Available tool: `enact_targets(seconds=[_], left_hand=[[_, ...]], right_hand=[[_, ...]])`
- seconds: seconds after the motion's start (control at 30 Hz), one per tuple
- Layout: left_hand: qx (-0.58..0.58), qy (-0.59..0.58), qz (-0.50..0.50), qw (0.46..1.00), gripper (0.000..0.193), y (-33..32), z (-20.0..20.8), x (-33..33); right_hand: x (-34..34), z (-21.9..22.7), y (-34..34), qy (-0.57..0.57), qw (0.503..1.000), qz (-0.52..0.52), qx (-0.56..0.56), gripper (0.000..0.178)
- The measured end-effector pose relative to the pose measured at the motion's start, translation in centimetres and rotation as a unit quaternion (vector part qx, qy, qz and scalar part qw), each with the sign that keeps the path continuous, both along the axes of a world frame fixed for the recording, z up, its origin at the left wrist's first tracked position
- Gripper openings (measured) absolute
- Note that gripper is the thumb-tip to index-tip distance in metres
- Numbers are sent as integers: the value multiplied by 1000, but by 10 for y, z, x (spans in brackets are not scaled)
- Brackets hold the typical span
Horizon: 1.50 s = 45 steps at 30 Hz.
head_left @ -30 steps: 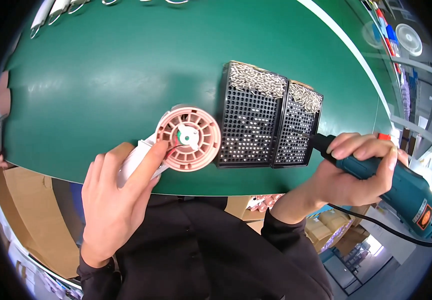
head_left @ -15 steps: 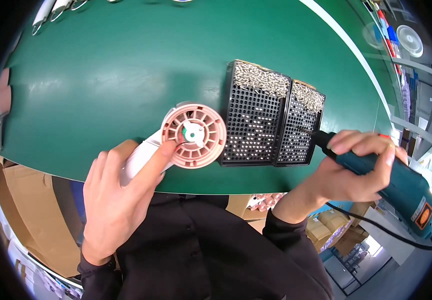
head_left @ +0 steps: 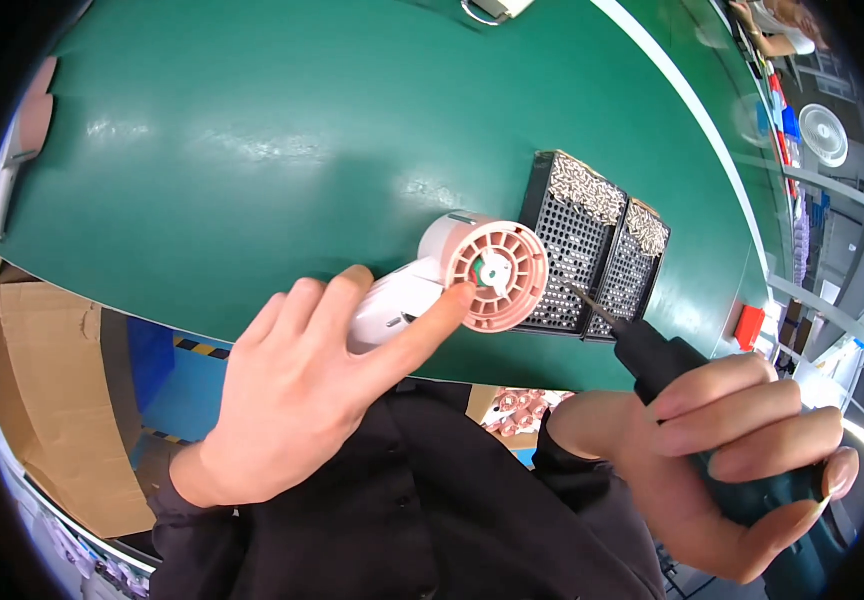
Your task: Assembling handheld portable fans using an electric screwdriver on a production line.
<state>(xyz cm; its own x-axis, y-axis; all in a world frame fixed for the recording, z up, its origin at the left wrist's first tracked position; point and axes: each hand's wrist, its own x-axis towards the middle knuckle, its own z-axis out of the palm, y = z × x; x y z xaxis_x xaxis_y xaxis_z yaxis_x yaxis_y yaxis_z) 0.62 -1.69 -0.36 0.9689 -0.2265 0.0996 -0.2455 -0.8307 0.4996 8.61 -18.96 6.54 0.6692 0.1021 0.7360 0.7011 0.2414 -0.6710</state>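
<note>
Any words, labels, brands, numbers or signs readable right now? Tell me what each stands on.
No readable text anywhere.
Power screwdriver, gripped by the right hand: no lettering visible.
White-and-pink device, held by the left hand: small dark marks, too small to make out.
Cardboard box: no print discernible.

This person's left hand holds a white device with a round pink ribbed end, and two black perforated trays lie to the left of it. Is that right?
Not quite. In the head view, the two black perforated trays lie to the right, not the left, of the white device with a round pink ribbed end. The left hand does hold that device.
</note>
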Motion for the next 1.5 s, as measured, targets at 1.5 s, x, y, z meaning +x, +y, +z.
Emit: enact_targets(seconds=[1.5], left_hand=[[11, -23, -49, 998, 59, 9, 1, 9]], right_hand=[[13, -21, 22, 169, 981, -62, -74, 26]])
